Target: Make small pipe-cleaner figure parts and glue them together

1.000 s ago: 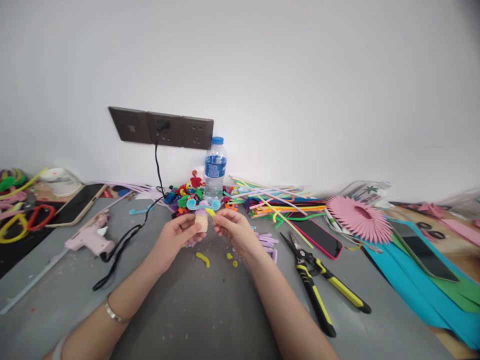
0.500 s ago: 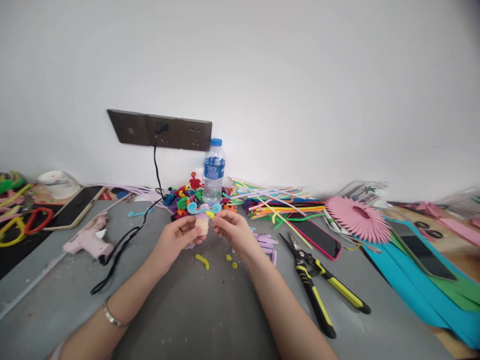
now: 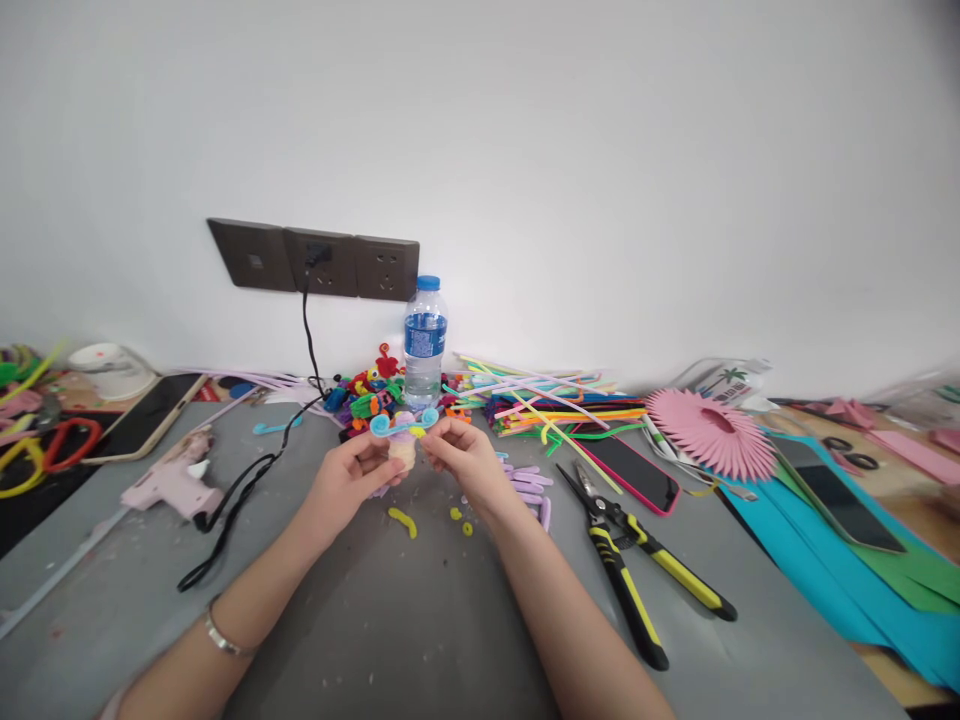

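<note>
My left hand [image 3: 358, 477] is closed on a small cream and lilac figure [image 3: 403, 452] with light blue curled pieces [image 3: 381, 426] across its top. Pinched at the figure's right side, the fingers of my right hand [image 3: 457, 458] hold a small yellow piece [image 3: 418, 432]. Below the hands lie a curved yellow-green piece [image 3: 403, 522] and small yellow rings [image 3: 467, 528]. Short lilac pieces [image 3: 529, 482] lie to the right of my right hand.
A water bottle [image 3: 425, 345] stands behind the hands, beside colourful pipe cleaners [image 3: 570, 410]. Black-and-yellow pliers [image 3: 630, 560], a phone [image 3: 634, 475] and a pink pleated ring [image 3: 712, 435] lie right. On the left are a pink glue gun [image 3: 172, 485] with a black cable and scissors [image 3: 71, 445].
The whole view has shifted slightly, so things appear a little further left. Both hands keep their hold, and the figure's blue top looks slightly turned.
</note>
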Demonstrator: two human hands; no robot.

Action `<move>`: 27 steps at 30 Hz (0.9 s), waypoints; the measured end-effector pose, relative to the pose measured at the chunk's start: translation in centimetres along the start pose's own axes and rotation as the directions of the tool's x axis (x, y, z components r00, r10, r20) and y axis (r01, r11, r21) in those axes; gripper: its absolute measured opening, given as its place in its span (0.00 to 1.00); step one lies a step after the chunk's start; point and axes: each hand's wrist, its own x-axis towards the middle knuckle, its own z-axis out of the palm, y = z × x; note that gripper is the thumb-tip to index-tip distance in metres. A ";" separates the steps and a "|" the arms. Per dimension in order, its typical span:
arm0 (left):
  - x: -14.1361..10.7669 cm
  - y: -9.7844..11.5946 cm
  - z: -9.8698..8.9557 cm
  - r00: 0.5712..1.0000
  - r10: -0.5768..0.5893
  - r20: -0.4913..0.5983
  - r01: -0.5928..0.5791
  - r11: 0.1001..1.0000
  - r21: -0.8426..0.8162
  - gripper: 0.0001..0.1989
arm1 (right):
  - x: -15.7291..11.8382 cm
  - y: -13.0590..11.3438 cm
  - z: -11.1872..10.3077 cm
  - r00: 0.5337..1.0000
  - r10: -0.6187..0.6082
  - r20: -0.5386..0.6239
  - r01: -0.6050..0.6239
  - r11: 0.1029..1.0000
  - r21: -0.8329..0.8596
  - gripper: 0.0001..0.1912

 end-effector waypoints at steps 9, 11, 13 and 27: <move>0.0 -0.2 0.0 1.000 -0.002 0.013 0.002 1.000 0.018 0.19 | 0.0 0.2 -0.1 1.000 -0.018 0.013 0.018 1.000 0.005 0.15; 0.0 -0.2 0.1 1.000 -0.024 0.006 0.024 1.000 -0.014 0.19 | 0.0 0.2 0.0 1.000 -0.022 0.018 0.021 1.000 0.023 0.15; 0.0 -0.1 0.1 0.999 -0.044 -0.011 0.043 0.998 -0.053 0.20 | 0.0 0.2 0.0 1.000 -0.012 0.006 0.012 0.998 0.055 0.15; 0.2 -0.9 -0.4 0.992 0.080 -0.094 -0.085 0.995 -0.052 0.22 | -0.6 0.8 1.2 0.985 -0.073 0.157 0.080 0.996 -0.039 0.15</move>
